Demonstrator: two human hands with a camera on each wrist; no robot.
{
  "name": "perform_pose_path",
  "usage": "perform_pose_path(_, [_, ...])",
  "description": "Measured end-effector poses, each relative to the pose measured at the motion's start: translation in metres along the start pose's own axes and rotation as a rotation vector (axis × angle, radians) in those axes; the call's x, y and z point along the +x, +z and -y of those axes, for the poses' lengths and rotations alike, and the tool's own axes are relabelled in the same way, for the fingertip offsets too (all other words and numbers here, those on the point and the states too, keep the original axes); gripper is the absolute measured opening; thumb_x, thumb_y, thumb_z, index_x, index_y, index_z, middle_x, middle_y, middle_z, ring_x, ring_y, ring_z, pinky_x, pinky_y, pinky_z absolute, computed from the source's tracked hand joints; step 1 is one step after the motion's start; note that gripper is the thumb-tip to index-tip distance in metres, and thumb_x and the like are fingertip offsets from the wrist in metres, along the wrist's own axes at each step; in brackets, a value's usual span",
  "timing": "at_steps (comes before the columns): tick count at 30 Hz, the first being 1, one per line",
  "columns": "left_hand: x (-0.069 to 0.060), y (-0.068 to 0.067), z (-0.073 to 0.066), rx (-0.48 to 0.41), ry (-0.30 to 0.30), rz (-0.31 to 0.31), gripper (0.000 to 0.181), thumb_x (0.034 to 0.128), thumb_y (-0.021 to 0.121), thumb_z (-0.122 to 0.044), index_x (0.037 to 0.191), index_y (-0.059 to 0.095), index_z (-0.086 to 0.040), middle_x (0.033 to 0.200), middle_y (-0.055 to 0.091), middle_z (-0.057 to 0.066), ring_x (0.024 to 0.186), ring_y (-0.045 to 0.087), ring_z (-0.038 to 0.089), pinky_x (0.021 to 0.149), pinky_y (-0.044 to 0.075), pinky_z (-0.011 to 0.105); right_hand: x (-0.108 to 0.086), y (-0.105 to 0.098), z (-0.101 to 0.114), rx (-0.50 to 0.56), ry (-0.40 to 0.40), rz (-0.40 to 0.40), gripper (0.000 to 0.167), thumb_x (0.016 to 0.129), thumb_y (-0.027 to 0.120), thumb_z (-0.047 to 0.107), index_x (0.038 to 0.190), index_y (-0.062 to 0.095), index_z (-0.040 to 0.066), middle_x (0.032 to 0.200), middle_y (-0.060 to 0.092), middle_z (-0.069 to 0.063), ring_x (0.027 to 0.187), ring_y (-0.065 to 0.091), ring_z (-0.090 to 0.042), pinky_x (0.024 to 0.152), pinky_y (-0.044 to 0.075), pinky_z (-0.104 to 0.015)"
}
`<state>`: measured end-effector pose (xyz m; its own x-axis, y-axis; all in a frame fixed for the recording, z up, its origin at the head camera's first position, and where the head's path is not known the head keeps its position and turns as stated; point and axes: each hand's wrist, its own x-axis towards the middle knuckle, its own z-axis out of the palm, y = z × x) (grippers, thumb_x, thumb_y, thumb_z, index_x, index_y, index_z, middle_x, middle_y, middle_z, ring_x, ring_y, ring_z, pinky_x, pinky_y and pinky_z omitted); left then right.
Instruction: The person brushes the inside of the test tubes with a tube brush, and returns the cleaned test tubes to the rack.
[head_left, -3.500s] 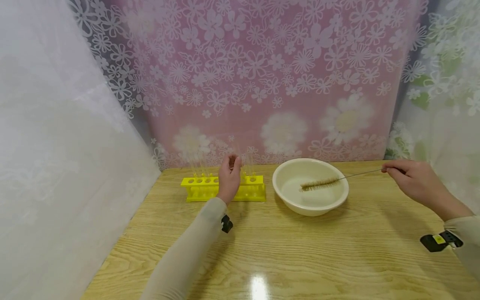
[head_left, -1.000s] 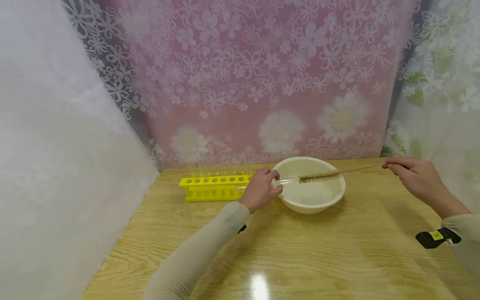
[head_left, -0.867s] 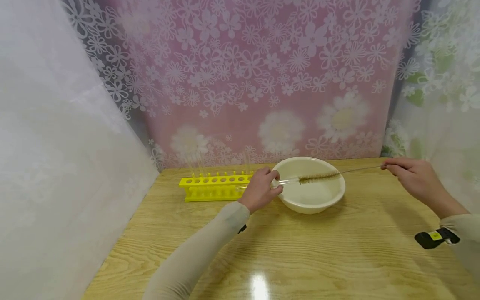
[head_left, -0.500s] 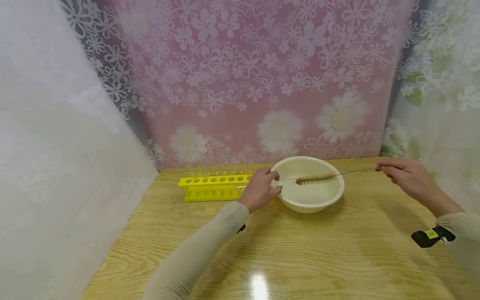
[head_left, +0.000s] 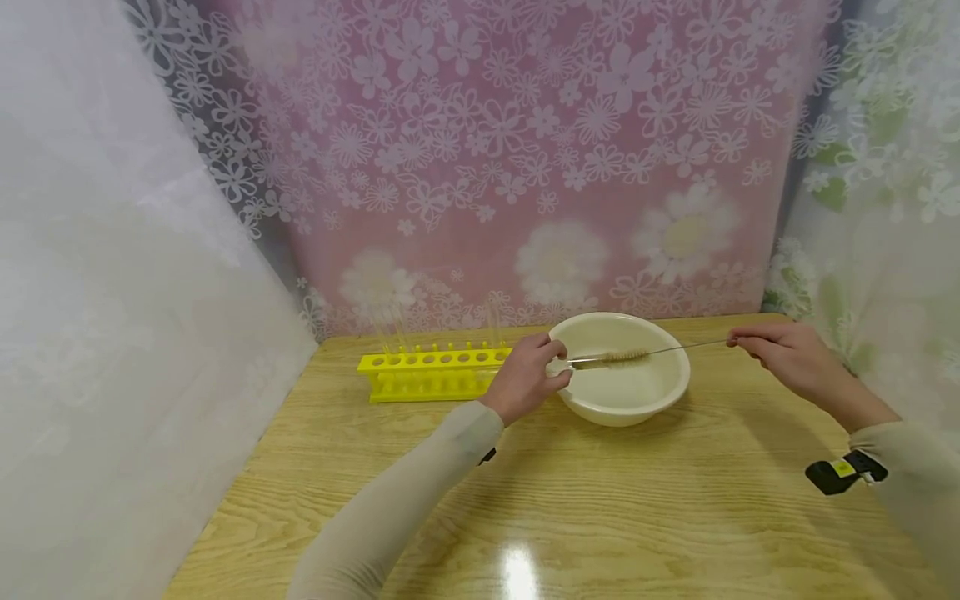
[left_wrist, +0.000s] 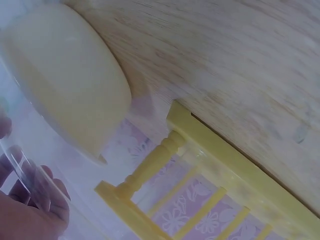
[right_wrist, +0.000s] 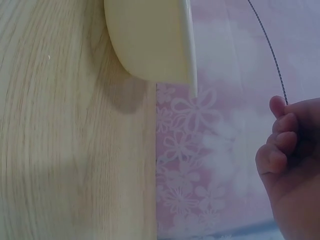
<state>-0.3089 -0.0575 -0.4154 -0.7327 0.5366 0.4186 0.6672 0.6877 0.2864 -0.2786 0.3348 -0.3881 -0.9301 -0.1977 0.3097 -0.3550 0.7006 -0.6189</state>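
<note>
My left hand (head_left: 527, 379) holds a clear glass test tube (left_wrist: 24, 172) lying nearly level, its mouth over the left side of a cream basin (head_left: 622, 414). With thumb and fingers my right hand (head_left: 797, 358) pinches the twisted wire handle of a bristled test tube brush (head_left: 628, 357) to the right of the basin. The brush's front bristles are inside the tube's mouth; the rest show above the basin. Behind the left hand stands a yellow test tube rack (head_left: 408, 398), its right end partly hidden by that hand.
Several clear test tubes stand upright in the rack, toward its left end and its right end. Both rack and basin rest on a wooden table (head_left: 600, 508). A pink flowered curtain (head_left: 465, 150) hangs behind, with pale sheets at both sides.
My left hand has lifted a test tube from the rack and brought it level to the basin. The right hand has moved left, sliding the brush's tip into the tube.
</note>
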Motion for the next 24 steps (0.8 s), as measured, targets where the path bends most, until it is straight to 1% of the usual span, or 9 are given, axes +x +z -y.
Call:
perform_pose_path(2, [0.000,0.000,-0.001,-0.005,-0.006,0.002,0.023,0.0989,0.064,-0.030,0.113,0.065,-0.012,0.101,0.058,0.003,0.092,0.050,0.015,0.081,0.044,0.026,0.001,0.001,0.003,-0.015,-0.002,0.000,0.036,0.107,0.048,0.016,0.128,0.063,-0.009,0.108,0.072,0.002,0.086,0.052,0.017,0.064,0.051,-0.023])
perform_pose_path(5, [-0.001,-0.001,0.000,-0.028,-0.014,-0.002,0.018,0.0991,0.064,-0.028,0.111,0.064,-0.014,0.100,0.058,0.004,0.092,0.050,0.015,0.079,0.043,0.025,0.003,0.004,0.005,-0.040,-0.013,0.014,0.036,0.107,0.047,0.016,0.129,0.063,-0.008,0.116,0.070,-0.020,0.091,0.057,0.009,0.066,0.051,-0.021])
perform_pose_path(6, [-0.001,-0.001,0.001,-0.035,-0.013,-0.007,0.017,0.0992,0.064,-0.028,0.110,0.064,-0.014,0.100,0.058,0.004,0.091,0.050,0.015,0.079,0.043,0.025,0.004,0.005,0.006,-0.045,-0.016,0.016,0.035,0.107,0.047,0.015,0.128,0.063,-0.008,0.118,0.069,-0.025,0.091,0.058,0.008,0.067,0.051,-0.021])
perform_pose_path(9, [-0.001,0.000,0.002,-0.044,0.005,-0.019,0.013,0.0991,0.064,-0.027,0.106,0.063,-0.016,0.098,0.058,0.003,0.092,0.050,0.014,0.080,0.043,0.025,0.005,0.010,0.007,-0.044,-0.029,0.019,0.034,0.107,0.047,0.013,0.127,0.063,-0.009,0.118,0.068,-0.028,0.091,0.056,0.010,0.067,0.050,-0.020])
perform_pose_path(12, [0.000,0.001,0.003,-0.047,0.027,-0.030,0.011,0.0990,0.065,-0.026,0.104,0.062,-0.016,0.098,0.059,0.005,0.092,0.050,0.014,0.080,0.043,0.025,0.006,0.015,0.007,-0.027,-0.038,0.015,0.032,0.106,0.047,0.010,0.126,0.064,-0.010,0.116,0.069,-0.028,0.089,0.048,0.020,0.067,0.050,-0.018])
perform_pose_path(15, [0.000,0.002,0.004,-0.042,0.039,-0.038,0.010,0.0992,0.064,-0.026,0.101,0.061,-0.017,0.098,0.059,0.005,0.090,0.050,0.014,0.079,0.043,0.025,0.005,0.018,0.008,-0.018,-0.045,0.014,0.032,0.106,0.047,0.010,0.125,0.064,-0.010,0.115,0.069,-0.028,0.088,0.046,0.023,0.068,0.050,-0.017])
perform_pose_path(20, [0.000,0.001,0.004,-0.012,0.044,-0.044,0.009,0.0990,0.064,-0.025,0.100,0.061,-0.017,0.095,0.057,0.003,0.087,0.049,0.014,0.077,0.042,0.025,0.005,0.021,0.012,-0.027,-0.047,0.013,0.032,0.107,0.047,0.012,0.125,0.065,-0.008,0.116,0.070,-0.026,0.089,0.049,0.021,0.069,0.050,-0.018])
perform_pose_path(22, [0.000,0.001,0.004,0.016,0.048,-0.048,0.008,0.0988,0.064,-0.025,0.099,0.061,-0.018,0.094,0.059,0.003,0.087,0.049,0.014,0.076,0.042,0.025,0.004,0.021,0.013,-0.029,-0.048,0.016,0.032,0.107,0.047,0.012,0.125,0.065,-0.007,0.116,0.070,-0.026,0.090,0.052,0.017,0.069,0.050,-0.019])
perform_pose_path(24, [0.000,0.002,0.004,0.058,0.057,-0.055,0.006,0.0984,0.063,-0.025,0.098,0.061,-0.019,0.094,0.061,0.001,0.087,0.050,0.013,0.076,0.043,0.024,0.004,0.021,0.012,-0.031,-0.051,0.014,0.032,0.107,0.047,0.012,0.125,0.065,-0.007,0.116,0.070,-0.026,0.091,0.052,0.016,0.069,0.050,-0.018])
